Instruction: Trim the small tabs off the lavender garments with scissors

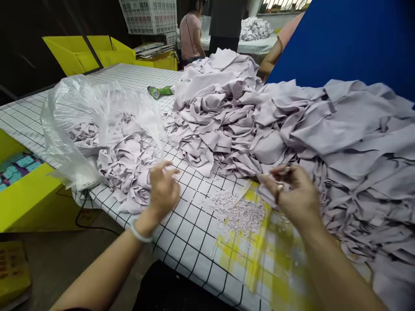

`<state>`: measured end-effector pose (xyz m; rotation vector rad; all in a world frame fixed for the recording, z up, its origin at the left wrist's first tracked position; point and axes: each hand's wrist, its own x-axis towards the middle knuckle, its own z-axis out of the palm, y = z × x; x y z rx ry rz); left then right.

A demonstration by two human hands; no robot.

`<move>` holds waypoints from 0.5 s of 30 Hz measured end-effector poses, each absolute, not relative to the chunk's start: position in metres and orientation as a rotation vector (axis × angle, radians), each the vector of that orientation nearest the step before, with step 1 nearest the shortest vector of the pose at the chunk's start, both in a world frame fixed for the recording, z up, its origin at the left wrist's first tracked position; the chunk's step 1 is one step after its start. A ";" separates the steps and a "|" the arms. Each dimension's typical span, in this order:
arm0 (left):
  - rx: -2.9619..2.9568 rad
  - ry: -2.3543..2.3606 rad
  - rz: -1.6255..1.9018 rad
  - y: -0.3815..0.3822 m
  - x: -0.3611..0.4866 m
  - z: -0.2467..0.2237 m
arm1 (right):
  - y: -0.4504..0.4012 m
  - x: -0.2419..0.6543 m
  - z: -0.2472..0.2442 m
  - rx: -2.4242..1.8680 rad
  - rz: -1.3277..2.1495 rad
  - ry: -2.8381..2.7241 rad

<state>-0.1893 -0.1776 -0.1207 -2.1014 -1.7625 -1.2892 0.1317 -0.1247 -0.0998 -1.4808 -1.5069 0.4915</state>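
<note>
My left hand (164, 188) is over the gridded tablecloth, fingers loosely bent and apart, with nothing in them. Right beside it lies a heap of crumpled pale lilac fabric pieces (126, 168), spilling from a clear plastic bag (74, 103). My right hand (296, 194) is closed at the near edge of a big lilac fabric pile (233, 125), its fingertips pinching a fabric piece (267, 194). A ring shows on one finger, and a small shiny spot between the fingers is too blurred to name. Tiny lilac scraps (243, 214) lie scattered between my hands.
A yellow checked plastic sheet (236, 255) covers the table's near edge. A green-handled tool (158, 91) lies farther back. Yellow boxes (87, 54) stand beyond the table, and a blue panel (343, 43) rises at right. Several people (191, 34) are behind.
</note>
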 end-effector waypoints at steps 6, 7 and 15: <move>-2.144 -2.232 -0.252 -0.139 -0.290 -0.083 | -0.139 0.045 -0.102 -1.221 0.683 -1.786; -2.188 -2.192 -0.121 -0.138 -0.295 -0.080 | -0.139 0.041 -0.101 -1.204 0.654 -1.797; -2.340 -1.702 -0.522 -0.128 -0.272 -0.083 | -0.122 0.131 -0.088 -1.394 0.384 -1.513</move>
